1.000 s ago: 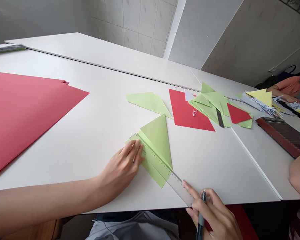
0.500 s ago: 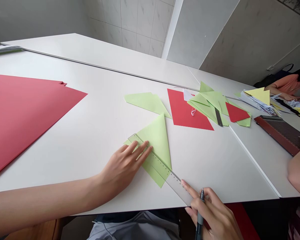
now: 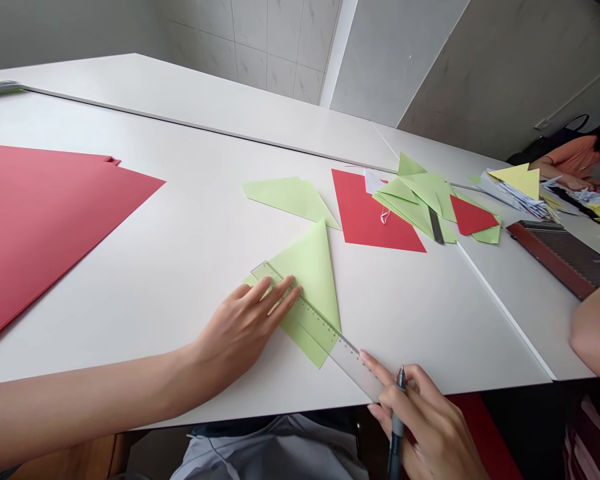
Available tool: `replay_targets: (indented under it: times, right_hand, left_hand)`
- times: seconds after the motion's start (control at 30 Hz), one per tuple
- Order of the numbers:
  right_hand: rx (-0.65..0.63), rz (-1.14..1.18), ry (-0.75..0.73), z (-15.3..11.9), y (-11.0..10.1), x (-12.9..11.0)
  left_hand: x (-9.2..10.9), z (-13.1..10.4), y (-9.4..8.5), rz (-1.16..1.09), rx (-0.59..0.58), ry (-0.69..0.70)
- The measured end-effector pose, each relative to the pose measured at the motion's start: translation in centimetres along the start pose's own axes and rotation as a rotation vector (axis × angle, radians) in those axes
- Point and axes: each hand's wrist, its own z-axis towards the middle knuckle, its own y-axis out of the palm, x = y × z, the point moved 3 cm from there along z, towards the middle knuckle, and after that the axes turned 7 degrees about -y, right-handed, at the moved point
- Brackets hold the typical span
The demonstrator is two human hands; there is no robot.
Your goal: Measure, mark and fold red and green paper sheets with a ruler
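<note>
A folded light-green sheet of paper (image 3: 313, 257) lies on the white table before me, its point facing away. Across it slants a clear plastic ruler (image 3: 347, 363), which reaches past the paper toward the table's near edge. My left hand (image 3: 247, 323) rests on the ruler with its fingers stretched out, pressing it against the paper. At the ruler's near end is my right hand (image 3: 430, 423), its index fingertip touching the plastic. A grey-and-black pen (image 3: 397, 427) is held between that hand's fingers, tip pointing up and away from the paper.
Large red sheets (image 3: 50, 220) cover the left. Beyond the folded paper lie a green scrap (image 3: 290, 197), a red sheet (image 3: 370, 223) and a green paper pile (image 3: 423, 190) with a dark blade-like strip (image 3: 435, 227). A brown paper trimmer (image 3: 560, 257) and another person's arm (image 3: 597, 327) are at right.
The whole view has shifted slightly, so the scene sits a little higher and further left. Hands, ruler, pen and folded paper keep their places relative to each other.
</note>
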Motion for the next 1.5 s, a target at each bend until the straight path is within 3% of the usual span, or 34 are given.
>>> replay_targets:
  times: [0.2,0.5,0.67,0.97,1.13,1.5]
  right_hand:
    - [-0.064,0.035,0.050,0.3,-0.6,0.0]
    - [-0.050,0.076,0.097,0.6,-1.0,0.3]
    - [-0.060,0.085,0.107,0.5,-1.0,0.5]
    - [-0.063,0.089,0.102,0.6,-1.0,0.4]
    - [-0.043,0.127,0.094,0.7,-0.9,0.5]
    - [0.170,0.201,0.067,-0.2,-1.0,0.7]
  left_hand:
    - [-0.3,0.5,-0.3,0.010,0.010,0.031]
    - [-0.4,0.8,-0.7,0.001,-0.043,0.051]
    - [-0.5,0.7,-0.3,-0.028,-0.045,0.055]
    - [-0.7,0.3,0.6,-0.076,-0.159,0.004]
    - [-0.7,0.1,0.5,-0.086,-0.065,0.007]
    - [-0.9,0.3,-0.6,-0.075,0.194,-0.207]
